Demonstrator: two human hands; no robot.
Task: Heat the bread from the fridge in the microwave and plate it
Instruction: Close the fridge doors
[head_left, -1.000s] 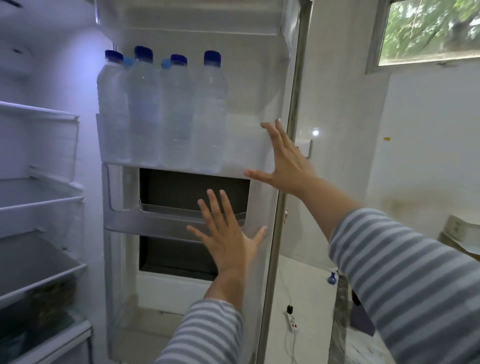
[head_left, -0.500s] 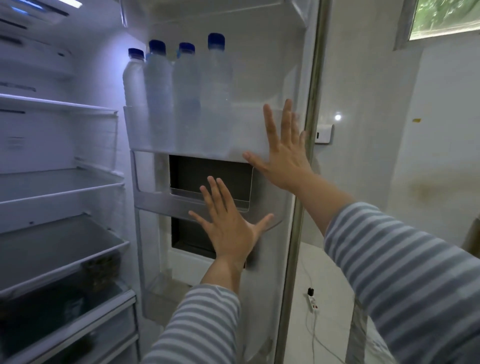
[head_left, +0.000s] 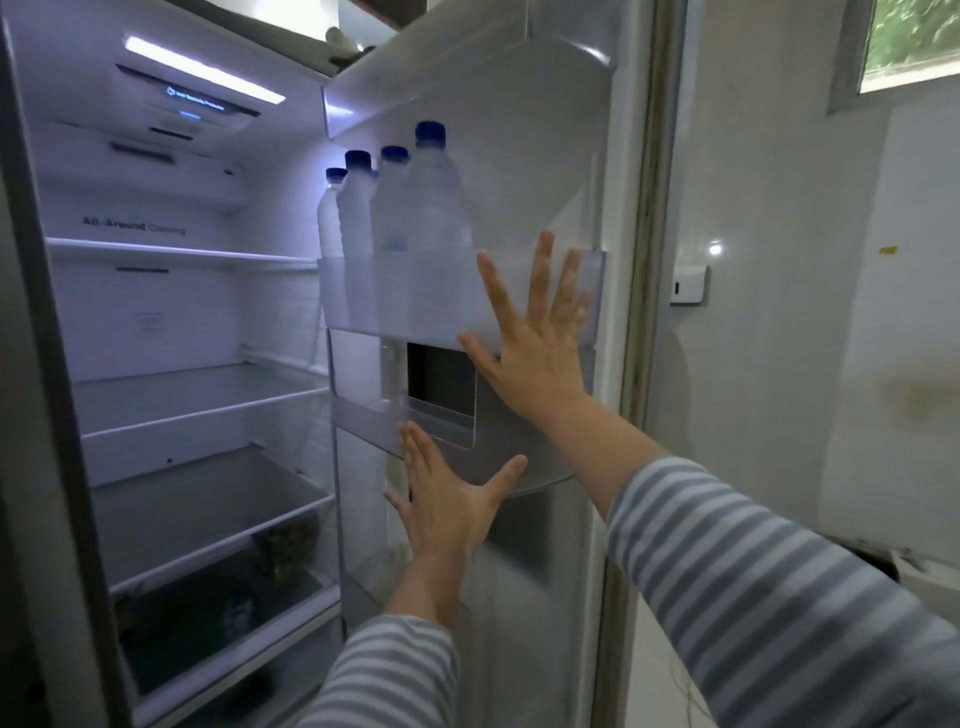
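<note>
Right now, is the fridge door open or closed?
Open. The fridge door stands swung out, so the lit shelves inside show. Both hands, left hand and right hand, press flat on its inner side.

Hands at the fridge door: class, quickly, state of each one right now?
Left hand: open, fingers spread flat against the fridge door, holding nothing.
Right hand: open, fingers spread flat on the door bin, holding nothing.

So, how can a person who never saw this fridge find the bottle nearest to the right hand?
Look at the open fridge door, at its upper bin, where four blue-capped water bottles stand in a row. The bottle is the end one beside the right hand, and its cap sits highest in the picture.
</note>
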